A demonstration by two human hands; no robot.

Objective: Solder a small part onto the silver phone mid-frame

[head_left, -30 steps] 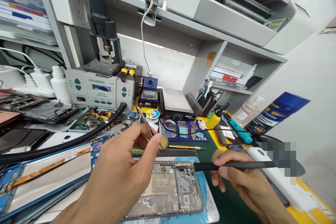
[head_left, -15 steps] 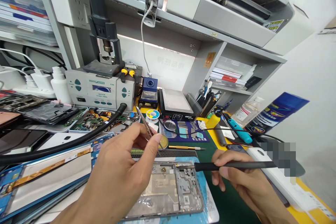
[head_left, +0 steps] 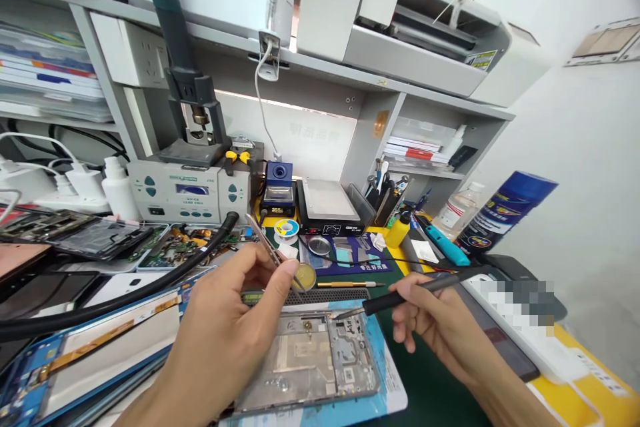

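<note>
My left hand (head_left: 220,327) pinches a pair of metal tweezers (head_left: 263,239) between thumb and fingers, their points down by the top edge of a phone frame (head_left: 305,363). In my right hand (head_left: 425,317) is a soldering iron (head_left: 383,304), held like a pen with its black handle slanting up to the right. Its tip is at the frame's upper edge, right of the middle; whether it touches cannot be made out. The bare metal frame lies flat on a blue and white sheet (head_left: 395,400), its left part hidden behind my left hand.
A round tin of yellowish paste (head_left: 305,277) and a gold-handled pen tool (head_left: 350,285) lie just behind the frame. Phone parts and a thick black hose (head_left: 165,273) crowd the left. A soldering station (head_left: 277,193) and hot plate (head_left: 330,203) stand behind; a spray can (head_left: 510,210) is at right.
The view has shifted slightly. The soldering iron's handle now slants more steeply, its rear end higher, with the tip still at the frame's upper edge. My left hand keeps its pinch on the tweezers.
</note>
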